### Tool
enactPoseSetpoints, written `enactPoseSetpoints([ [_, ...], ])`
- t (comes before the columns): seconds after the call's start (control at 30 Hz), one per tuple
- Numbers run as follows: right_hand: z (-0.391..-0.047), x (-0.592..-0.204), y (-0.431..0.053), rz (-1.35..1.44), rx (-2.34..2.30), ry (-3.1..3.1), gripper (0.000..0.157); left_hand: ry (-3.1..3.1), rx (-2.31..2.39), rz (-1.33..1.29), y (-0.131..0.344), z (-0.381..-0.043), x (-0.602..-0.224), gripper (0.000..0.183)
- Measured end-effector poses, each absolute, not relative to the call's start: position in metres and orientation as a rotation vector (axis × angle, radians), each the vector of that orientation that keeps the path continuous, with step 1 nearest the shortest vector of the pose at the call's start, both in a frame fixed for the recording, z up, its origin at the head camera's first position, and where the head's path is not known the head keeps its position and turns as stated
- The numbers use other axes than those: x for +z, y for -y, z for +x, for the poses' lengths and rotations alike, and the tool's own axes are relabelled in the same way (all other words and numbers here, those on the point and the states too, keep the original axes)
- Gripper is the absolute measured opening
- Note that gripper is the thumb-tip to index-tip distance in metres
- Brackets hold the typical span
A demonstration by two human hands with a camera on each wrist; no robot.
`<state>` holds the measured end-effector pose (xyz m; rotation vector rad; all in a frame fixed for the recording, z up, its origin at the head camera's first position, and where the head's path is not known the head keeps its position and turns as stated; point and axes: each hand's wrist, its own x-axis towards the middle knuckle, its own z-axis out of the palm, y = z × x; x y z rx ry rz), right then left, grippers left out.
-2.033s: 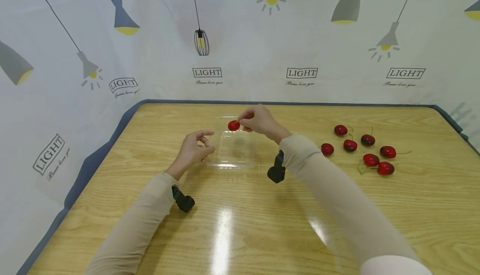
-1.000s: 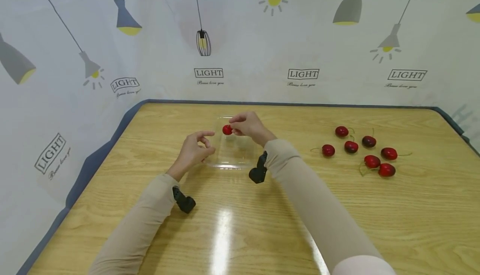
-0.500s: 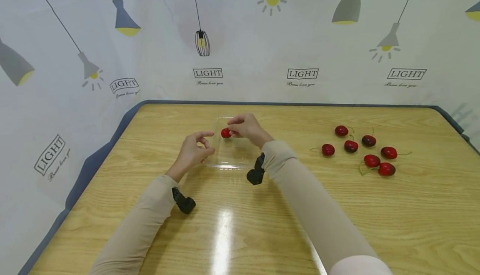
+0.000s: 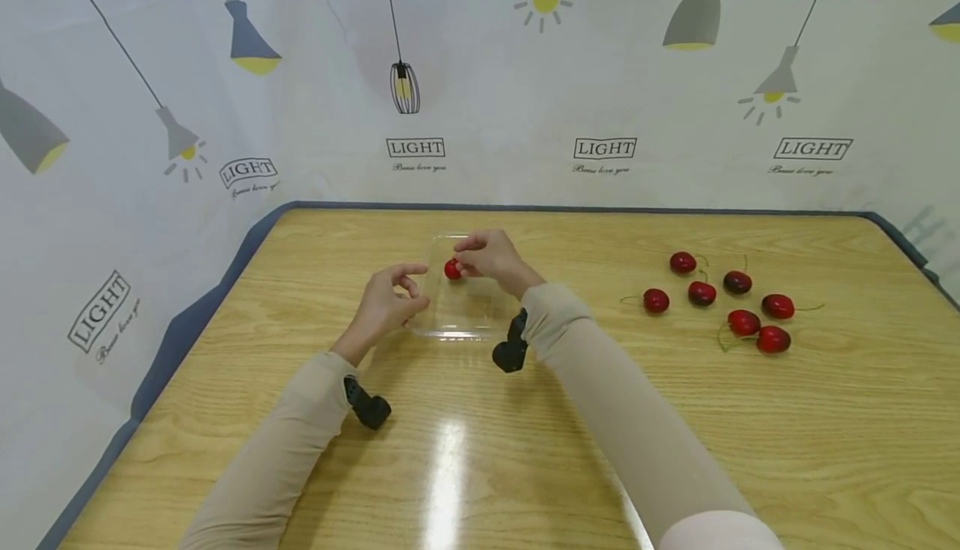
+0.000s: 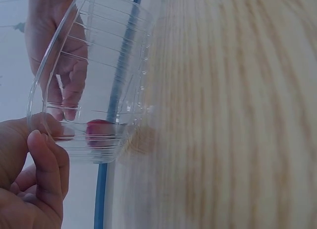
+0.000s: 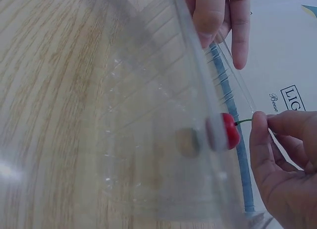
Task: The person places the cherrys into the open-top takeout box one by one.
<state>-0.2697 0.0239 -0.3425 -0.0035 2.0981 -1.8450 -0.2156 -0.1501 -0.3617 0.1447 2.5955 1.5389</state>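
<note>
My right hand (image 4: pixel 493 258) pinches a red cherry (image 4: pixel 452 269) by its green stem (image 6: pixel 243 121), thumb against forefinger. The cherry hangs within the outline of a clear plastic box (image 4: pixel 461 335). Seen from the left wrist, the cherry (image 5: pixel 99 133) shows blurred through the box's ribbed wall. My left hand (image 4: pixel 384 304) is at the box's left side, thumb and a finger on the rim (image 5: pixel 37 85), one on each side of it. The rest of its fingers curl in below.
On the wooden table (image 4: pixel 600 417), several dark red cherries with stems lie scattered to the right, among them one cherry (image 4: pixel 656 301) nearest the box. Behind the table's far edge hangs a pale cloth (image 4: pixel 510 92) printed with lamps.
The right hand has moved left and down with the cherry, from over the box's back to its left part, and is nearly still in the last half second. The left hand stays put.
</note>
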Motion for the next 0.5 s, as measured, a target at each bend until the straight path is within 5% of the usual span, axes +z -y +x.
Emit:
enactPoseSetpoints([
  [0.5,-0.265,-0.3331,-0.0232,-0.08,-1.798,-2.166,0.025,-2.581,1.567,0.158,0.1502,-0.2146,-0.3615,0.048],
])
